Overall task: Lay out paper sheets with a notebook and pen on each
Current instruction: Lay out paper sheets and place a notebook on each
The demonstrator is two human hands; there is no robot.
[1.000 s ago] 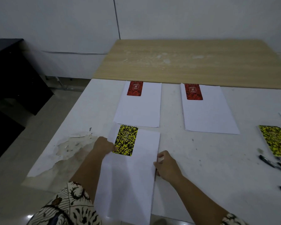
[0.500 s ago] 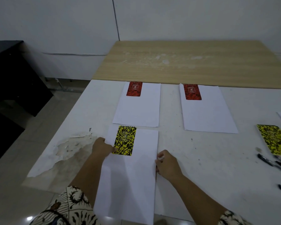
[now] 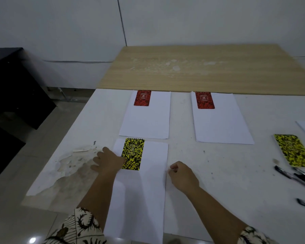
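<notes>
White sheet (image 3: 144, 191), hands (image 3: 111, 161) at edges

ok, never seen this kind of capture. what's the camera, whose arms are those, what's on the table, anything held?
There is no robot here. One wide-angle camera sits on a person's head and looks forward and down, so the two arms coming in from the bottom edge are that person's own.

The left hand lies with its fingers spread at the left edge of the near paper sheet, touching the yellow notebook on it. The right hand is loosely curled at the sheet's right edge; whether it pinches the paper I cannot tell.

Farther off on the white table lie two more sheets, each with a red notebook at its top: left red notebook, right red notebook. At the right lie a spare yellow notebook and black pens, not yet on any sheet.
</notes>
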